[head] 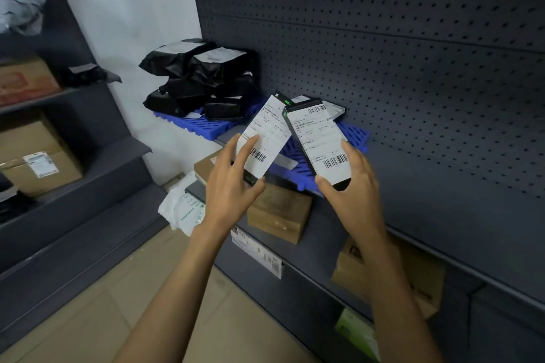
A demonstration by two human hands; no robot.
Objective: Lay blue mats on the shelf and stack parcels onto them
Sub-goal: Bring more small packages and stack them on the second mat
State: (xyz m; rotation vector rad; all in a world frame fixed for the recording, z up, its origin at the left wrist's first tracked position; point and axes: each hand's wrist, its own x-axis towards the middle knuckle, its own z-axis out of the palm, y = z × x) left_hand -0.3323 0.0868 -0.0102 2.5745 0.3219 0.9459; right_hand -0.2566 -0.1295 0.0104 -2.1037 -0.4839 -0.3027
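— Can any of the writing be read?

— No. Both slim black boxes are showing white shipping labels with barcodes, but the print is blurring. The pile of black plastic parcels (200,82) is sitting far left on a blue slatted plastic mat (203,124).

— And the hands?

— The left hand (233,183) is pinching the left labelled box (264,135), thumb below and fingers over the label. The right hand (351,183) is clasping the right labelled box (320,141) above a second blue mat (355,134) on the dark grey metal shelf (427,200).
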